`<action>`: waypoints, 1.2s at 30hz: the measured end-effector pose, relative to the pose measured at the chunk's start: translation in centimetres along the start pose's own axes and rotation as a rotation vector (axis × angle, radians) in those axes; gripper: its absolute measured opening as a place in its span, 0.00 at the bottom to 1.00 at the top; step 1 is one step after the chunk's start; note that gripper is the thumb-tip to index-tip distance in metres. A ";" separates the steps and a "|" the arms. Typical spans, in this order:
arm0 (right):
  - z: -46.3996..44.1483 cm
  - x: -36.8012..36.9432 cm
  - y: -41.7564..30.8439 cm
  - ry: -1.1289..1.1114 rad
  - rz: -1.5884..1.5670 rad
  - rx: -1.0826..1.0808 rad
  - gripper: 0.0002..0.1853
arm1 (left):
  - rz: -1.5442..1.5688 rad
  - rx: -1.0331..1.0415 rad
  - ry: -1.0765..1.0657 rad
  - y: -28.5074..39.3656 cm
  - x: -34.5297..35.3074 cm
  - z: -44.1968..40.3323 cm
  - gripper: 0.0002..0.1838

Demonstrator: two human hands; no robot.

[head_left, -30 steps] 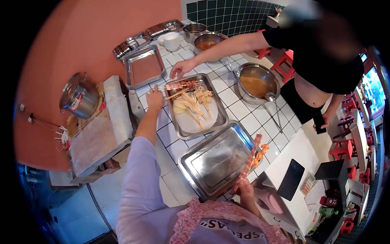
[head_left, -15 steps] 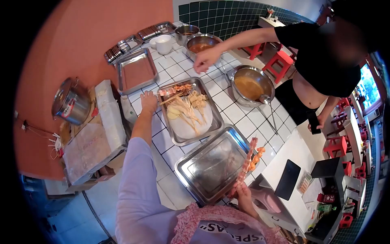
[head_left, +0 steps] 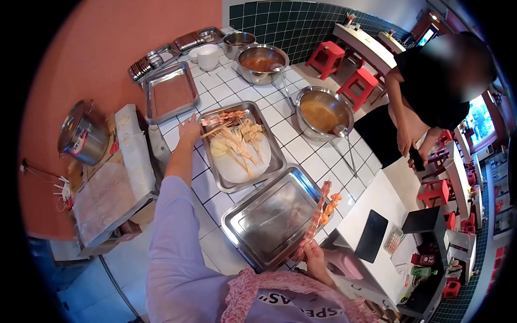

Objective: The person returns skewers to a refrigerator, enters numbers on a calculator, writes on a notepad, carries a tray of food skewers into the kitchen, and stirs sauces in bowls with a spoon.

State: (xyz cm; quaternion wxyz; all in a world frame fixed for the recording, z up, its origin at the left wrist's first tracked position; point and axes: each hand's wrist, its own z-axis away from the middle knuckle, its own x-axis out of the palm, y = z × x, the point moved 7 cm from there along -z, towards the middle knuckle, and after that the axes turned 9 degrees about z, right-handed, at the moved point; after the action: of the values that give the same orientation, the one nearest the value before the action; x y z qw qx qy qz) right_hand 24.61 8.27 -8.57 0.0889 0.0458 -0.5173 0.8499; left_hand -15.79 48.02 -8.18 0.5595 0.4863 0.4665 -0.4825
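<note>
Skewers [head_left: 316, 215] are over the tiled tabletop [head_left: 312, 156], which fills the middle of the view. Nearest the person sits a shiny metal tray [head_left: 269, 215]; at its eleven o'clock lies the food tray [head_left: 276, 153], holding more food on sticks [head_left: 237, 146]. A broth bowl [head_left: 308, 129] stands at the food tray's two o'clock. What has just changed is the co-worker's reaching hand [head_left: 404, 141]: it has swung back from over the tabletop to near a phone [head_left: 417, 160], leaving only the person's own left hand [head_left: 188, 129] beside the food tray, toward ten o'clock. Whether that grip is closed on anything, I cannot tell. The right hand [head_left: 313, 255] grasps the skewers by their lower ends, tips toward one o'clock.
</note>
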 end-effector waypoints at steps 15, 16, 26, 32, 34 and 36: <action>-1.1 0.3 1.2 -0.044 -0.005 0.004 0.12 | 0.070 0.085 0.067 -1.1 1.9 -1.8 0.12; -1.2 0.3 1.1 -0.049 -0.008 0.005 0.11 | 0.111 0.089 0.096 -1.4 2.3 -2.0 0.10; -1.1 0.4 1.4 -0.039 0.023 -0.011 0.12 | 0.204 0.017 0.123 -0.6 0.8 -0.7 0.10; -1.0 0.2 1.5 -0.031 0.034 -0.007 0.12 | 0.220 0.071 0.291 -0.7 1.0 -0.8 0.12; -0.9 0.1 1.6 -0.028 0.038 -0.002 0.12 | 0.287 0.071 0.318 -1.1 1.0 -0.7 0.11; -1.0 0.0 1.7 -0.030 0.048 0.003 0.12 | 0.382 0.057 0.298 -1.6 1.3 -0.8 0.09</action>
State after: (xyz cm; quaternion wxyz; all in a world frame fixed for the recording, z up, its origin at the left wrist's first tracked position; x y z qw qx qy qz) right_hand 24.23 8.34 -10.52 0.0606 0.0465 -0.5183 0.8518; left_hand -17.31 48.58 -9.73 0.5517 0.6473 0.4295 -0.3037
